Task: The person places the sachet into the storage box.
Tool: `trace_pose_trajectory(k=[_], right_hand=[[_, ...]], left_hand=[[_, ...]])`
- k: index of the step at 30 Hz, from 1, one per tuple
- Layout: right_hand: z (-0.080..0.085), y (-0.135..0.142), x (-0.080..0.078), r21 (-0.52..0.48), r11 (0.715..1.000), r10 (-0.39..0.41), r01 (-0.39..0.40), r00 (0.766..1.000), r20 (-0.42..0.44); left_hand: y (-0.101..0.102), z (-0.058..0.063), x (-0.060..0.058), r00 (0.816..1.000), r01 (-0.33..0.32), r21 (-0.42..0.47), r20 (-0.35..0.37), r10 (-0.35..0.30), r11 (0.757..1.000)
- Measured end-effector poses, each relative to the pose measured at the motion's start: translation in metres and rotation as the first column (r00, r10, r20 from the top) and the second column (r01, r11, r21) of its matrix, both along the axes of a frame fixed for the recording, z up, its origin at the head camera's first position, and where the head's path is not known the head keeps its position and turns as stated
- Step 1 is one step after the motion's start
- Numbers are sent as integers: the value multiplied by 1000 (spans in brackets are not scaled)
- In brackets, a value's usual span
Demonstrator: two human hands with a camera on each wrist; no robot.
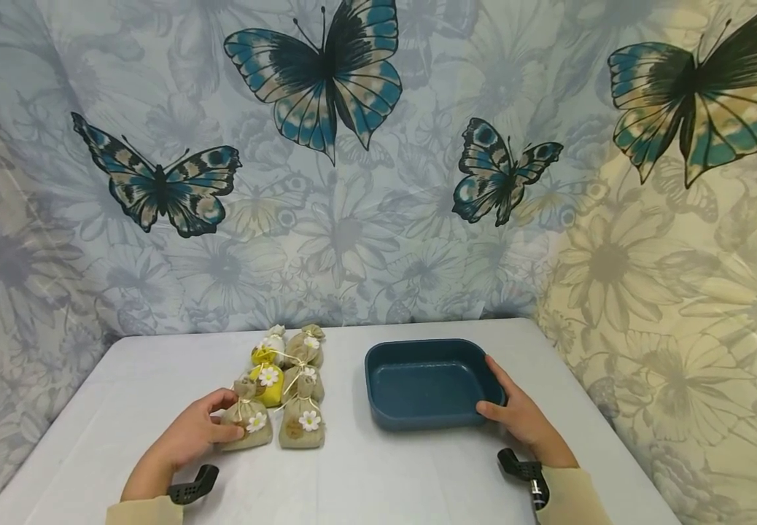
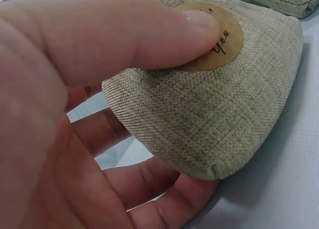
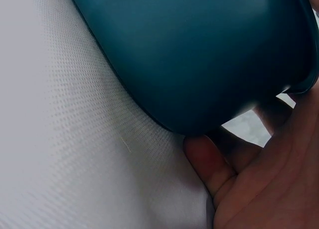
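My left hand (image 1: pixel 184 437) holds the front-left burlap sachet (image 1: pixel 246 412). In the left wrist view the thumb presses on the brown round label of this drawstring sachet (image 2: pixel 209 114), and the other fingers are behind and under it. At the right, my right hand (image 1: pixel 524 419) grips the near right corner of a dark teal rectangular dish (image 1: pixel 418 421). In the right wrist view, fingertips reach against the lower edge of the dish (image 3: pixel 174 54). The dish's inside shows nothing in it.
Beside the held sachet stand more sachets in two rows: a yellow one (image 1: pixel 272 390), a beige one (image 1: pixel 301 430) at the front, and others behind. White flowers decorate them. A white cloth covers the table (image 1: pixel 352 481), and butterfly-printed fabric (image 1: pixel 346 255) hangs behind.
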State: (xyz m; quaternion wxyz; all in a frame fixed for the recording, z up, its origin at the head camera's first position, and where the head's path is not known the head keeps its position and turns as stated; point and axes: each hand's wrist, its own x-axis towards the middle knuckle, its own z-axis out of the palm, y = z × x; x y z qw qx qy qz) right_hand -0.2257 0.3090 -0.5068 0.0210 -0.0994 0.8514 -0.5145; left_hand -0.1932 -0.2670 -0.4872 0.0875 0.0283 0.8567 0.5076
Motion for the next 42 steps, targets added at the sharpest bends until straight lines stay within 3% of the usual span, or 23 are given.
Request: trace_pose_trajectory(k=[9, 18, 28, 34, 42], right_hand=[[-2, 1, -2, 20, 1000, 16, -16, 1000, -24], [-2, 0, -2, -1, 1000, 21, -21, 1000, -19], [-1, -1, -1, -15, 1000, 10, -10, 1000, -4], [-2, -2, 0, 11, 1000, -8, 8, 1000, 1], [-4, 0, 0, 22, 999, -28, 28, 1000, -7]], left_hand=[[-1, 0, 0, 997, -77, 51, 10, 77, 996], [0, 8, 2, 996, -83, 86, -17, 85, 993], [8, 25, 7, 988, -128, 203, -57, 142, 971], [21, 33, 6, 983, -99, 286, -123, 139, 953], [50, 38, -10, 986, -40, 299, -143, 86, 953]])
